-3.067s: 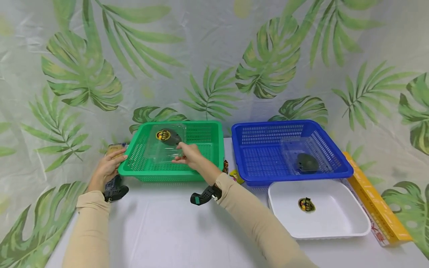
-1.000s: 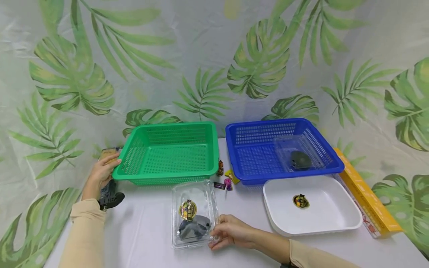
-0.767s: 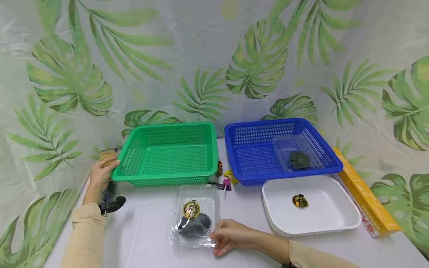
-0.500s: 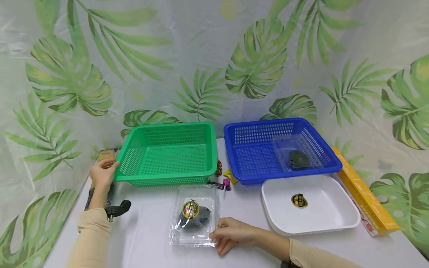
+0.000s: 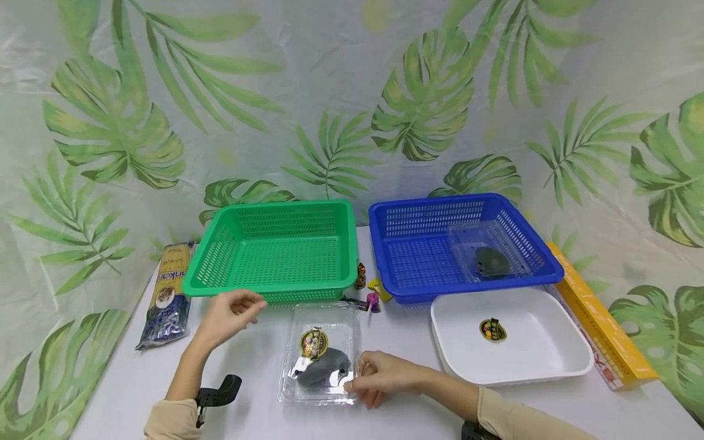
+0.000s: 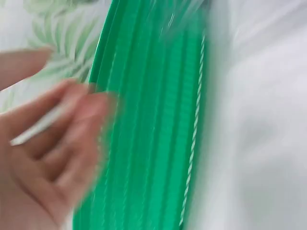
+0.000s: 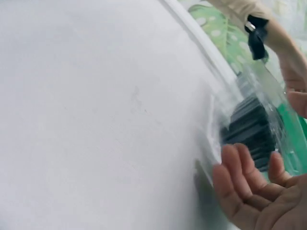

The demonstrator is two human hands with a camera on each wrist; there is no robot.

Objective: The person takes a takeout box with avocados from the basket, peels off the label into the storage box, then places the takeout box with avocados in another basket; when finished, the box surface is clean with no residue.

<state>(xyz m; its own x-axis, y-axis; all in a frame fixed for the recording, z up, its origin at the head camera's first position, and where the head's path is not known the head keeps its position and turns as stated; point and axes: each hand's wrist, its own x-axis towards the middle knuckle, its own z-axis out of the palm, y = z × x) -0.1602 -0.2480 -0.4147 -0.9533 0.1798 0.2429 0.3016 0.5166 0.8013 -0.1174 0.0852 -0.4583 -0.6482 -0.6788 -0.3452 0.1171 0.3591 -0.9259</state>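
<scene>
On the white table in front lies a clear plastic clamshell box (image 5: 342,330) with a round black-and-gold label and a dark grey rounded item (image 5: 324,368) inside, whose kind I cannot tell. My right hand (image 5: 385,374) is at the box's right edge, the thumb near its front corner; in the right wrist view the fingers are loosely bent beside the box and do not close round it. My left hand (image 5: 228,315), loosely bent and holding nothing, is in the air before the green basket (image 5: 275,287), left of the box. It blurs in the left wrist view.
A blue basket (image 5: 467,284) at the back right holds another clear box (image 5: 478,235) with a dark item. Before it stands a white tray (image 5: 528,360), beside a long orange box (image 5: 599,318). Wrapped sweets (image 5: 374,300) lie between the baskets; a printed packet (image 5: 167,293) lies far left.
My right hand has brought the clear box out of the green basket onto the table. My left hand has let go of the green basket's rim and moved right and nearer, uncovering the packet.
</scene>
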